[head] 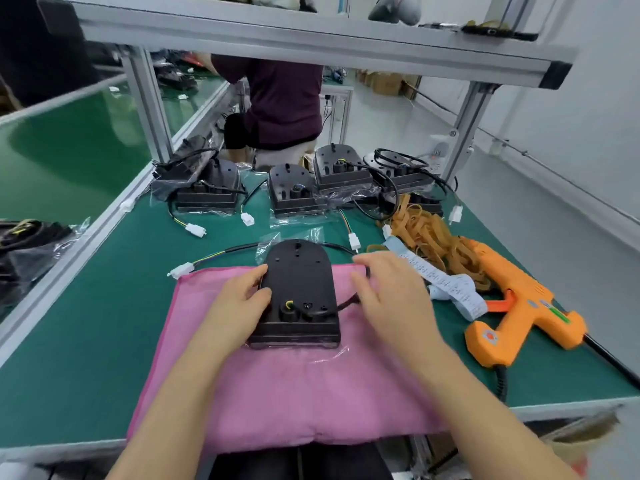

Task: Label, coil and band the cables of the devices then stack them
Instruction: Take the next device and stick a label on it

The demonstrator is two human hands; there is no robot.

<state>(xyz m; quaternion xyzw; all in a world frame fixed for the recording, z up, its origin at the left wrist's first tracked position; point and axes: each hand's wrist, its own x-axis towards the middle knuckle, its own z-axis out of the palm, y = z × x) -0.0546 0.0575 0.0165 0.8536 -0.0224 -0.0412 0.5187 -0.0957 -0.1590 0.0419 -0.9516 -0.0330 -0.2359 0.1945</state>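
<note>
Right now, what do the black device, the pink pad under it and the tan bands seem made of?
Black device: moulded hard plastic, matte, with crisp edges and screw holes. Pink pad: soft fabric, perhaps mesh over padding; it bulges at its near edge. Tan bands: probably rubber, dull, lying in limp tangled loops.

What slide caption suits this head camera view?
Left hand holds a black device on a pink mat; right hand nears its cable.

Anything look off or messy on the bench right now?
Nothing looks damaged. The rubber bands lie in a loose tangled heap at the right, against the label strip, and the orange glue gun lies on its side beside them.
</note>
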